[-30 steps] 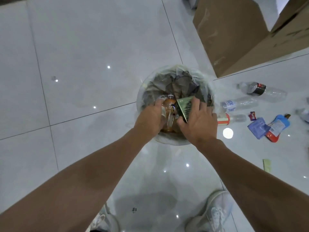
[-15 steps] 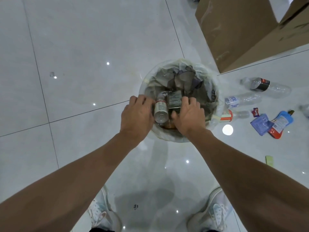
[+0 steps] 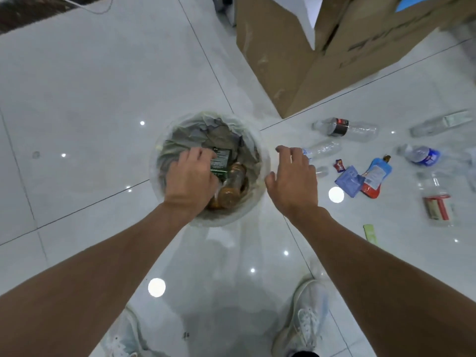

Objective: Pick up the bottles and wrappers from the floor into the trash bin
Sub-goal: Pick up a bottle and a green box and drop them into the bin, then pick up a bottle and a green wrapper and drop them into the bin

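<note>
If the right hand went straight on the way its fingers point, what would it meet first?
Probably the cardboard box, past bare floor; the trash bin lies left of the line from the right hand, the nearest clear bottle just right. Height unclear.

Glossy tiled floor (image 3: 85, 94), matt cardboard box (image 3: 278, 63), clear plastic bottles (image 3: 345, 128).

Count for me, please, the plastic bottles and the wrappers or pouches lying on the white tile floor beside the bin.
Clear plastic bottles: 6, one mostly hidden by the right hand
Flat wrappers and pouches: 4
Total: 10
</note>
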{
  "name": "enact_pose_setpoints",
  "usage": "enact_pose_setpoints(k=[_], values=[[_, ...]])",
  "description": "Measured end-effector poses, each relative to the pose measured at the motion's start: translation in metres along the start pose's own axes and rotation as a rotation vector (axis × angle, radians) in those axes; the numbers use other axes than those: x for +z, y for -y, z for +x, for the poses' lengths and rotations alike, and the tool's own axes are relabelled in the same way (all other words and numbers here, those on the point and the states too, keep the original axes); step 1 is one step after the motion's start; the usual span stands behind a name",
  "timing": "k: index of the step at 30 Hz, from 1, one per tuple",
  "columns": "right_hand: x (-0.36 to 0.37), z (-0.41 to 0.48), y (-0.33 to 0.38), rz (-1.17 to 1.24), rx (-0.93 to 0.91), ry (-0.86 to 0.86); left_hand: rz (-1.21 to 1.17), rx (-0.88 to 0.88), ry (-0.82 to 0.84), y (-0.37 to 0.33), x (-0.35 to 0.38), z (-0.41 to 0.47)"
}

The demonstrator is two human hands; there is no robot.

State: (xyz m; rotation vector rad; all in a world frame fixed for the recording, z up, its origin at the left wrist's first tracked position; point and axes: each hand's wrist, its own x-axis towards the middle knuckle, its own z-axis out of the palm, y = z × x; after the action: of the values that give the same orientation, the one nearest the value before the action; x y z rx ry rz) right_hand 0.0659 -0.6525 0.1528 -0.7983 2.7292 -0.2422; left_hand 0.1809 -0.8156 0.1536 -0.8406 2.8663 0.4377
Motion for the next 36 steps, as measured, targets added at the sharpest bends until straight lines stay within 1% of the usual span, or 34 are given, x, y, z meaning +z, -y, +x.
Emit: enact_pose_setpoints(k=[6, 13, 19, 24, 27, 32, 36], values=[[-0.018, -0.018, -0.107, 0.019, 0.166, 0.01, -0.057, 0.094, 0.001, -0.106, 0.023, 0.027], [-0.013, -0.06, -0.23, 0.0, 0.342, 0.057, -0.057, 0.221, 0.046, -0.221, 0.09, 0.027], [0.013, -0.094, -0.319, 0.069, 0.454, 0.131, -0.029, 0.25, 0.177, -0.287, 0.158, 0.014], [0.043, -0.101, -0.362, 0.093, 0.534, 0.173, 0.002, 0.322, 0.286, -0.317, 0.21, 0.005], [0.063, -0.094, -0.372, 0.081, 0.517, 0.194, -0.013, 0.31, 0.325, -0.323, 0.237, 0.001], [0.099, -0.078, -0.38, 0.079, 0.483, 0.208, -0.009, 0.325, 0.296, -0.318, 0.278, -0.01], [0.124, -0.058, -0.387, 0.071, 0.471, 0.178, -0.02, 0.339, 0.275, -0.318, 0.307, -0.012]])
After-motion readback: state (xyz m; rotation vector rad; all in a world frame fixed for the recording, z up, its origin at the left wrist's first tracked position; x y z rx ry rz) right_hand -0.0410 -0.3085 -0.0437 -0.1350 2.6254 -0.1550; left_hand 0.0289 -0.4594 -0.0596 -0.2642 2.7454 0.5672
